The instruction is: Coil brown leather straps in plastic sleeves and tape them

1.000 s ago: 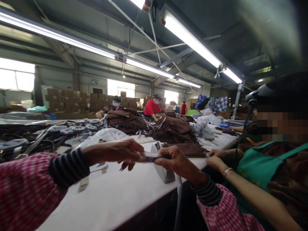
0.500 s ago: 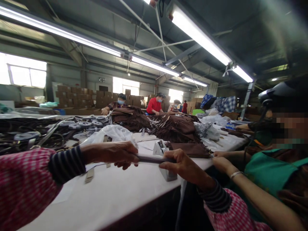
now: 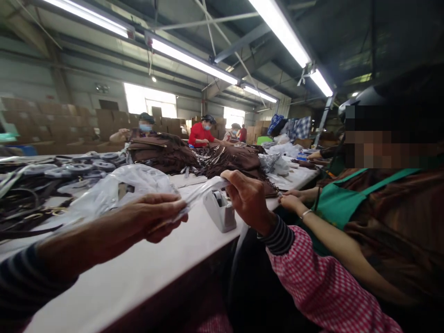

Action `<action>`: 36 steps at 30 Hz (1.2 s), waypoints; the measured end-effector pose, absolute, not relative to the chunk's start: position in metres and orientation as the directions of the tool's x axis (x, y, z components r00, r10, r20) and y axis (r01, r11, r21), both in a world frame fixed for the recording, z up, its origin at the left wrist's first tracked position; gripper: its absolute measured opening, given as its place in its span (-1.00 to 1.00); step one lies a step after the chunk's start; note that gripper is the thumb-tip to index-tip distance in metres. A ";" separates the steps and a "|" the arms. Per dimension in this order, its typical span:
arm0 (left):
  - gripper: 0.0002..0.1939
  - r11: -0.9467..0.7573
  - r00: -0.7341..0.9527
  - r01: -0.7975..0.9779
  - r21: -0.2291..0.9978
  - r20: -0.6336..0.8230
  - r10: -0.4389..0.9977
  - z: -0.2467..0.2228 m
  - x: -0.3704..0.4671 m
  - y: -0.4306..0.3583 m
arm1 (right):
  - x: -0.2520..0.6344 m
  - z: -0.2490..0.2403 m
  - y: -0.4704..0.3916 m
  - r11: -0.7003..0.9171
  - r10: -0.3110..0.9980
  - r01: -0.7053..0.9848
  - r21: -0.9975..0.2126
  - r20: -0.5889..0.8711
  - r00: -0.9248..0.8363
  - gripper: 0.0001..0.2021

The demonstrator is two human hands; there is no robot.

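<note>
Translucent plastic strip (image 3: 205,189), one: long axis eight-to-two o'clock, spanning left hand (image 3: 149,215) to right hand (image 3: 247,198), both pinched closed on it.

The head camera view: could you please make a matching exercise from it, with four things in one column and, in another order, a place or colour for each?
Things
1. pale strip
2. tape dispenser
3. apron
4. cardboard boxes

Places and colours
A. green
B. stacked in the background
C. between the left hand and the right hand
D. on the white table, near its edge

Right pairs: 1-C, 2-D, 3-A, 4-B
</note>
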State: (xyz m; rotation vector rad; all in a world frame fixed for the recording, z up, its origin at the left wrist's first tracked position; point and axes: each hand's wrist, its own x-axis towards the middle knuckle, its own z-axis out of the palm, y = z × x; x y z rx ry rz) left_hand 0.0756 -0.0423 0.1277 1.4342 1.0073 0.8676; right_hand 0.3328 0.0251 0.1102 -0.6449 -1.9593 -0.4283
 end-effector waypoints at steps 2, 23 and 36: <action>-0.66 -0.016 0.434 0.023 1.000 0.004 0.901 0.118 0.085 -0.049 | 0.333 0.107 0.026 0.834 0.239 0.551 -0.008 0.906 -0.349 -0.77; -0.79 -0.499 -0.139 0.013 0.867 0.496 0.857 0.083 0.114 -0.043 | 0.230 -0.009 -0.037 -0.011 0.771 -0.276 -0.961 0.168 -0.614 -0.49; -0.64 -0.412 0.486 0.514 0.752 0.141 0.862 0.000 0.060 -0.104 | 0.327 0.024 -0.037 0.082 0.752 0.134 -0.988 -0.027 -0.658 -0.62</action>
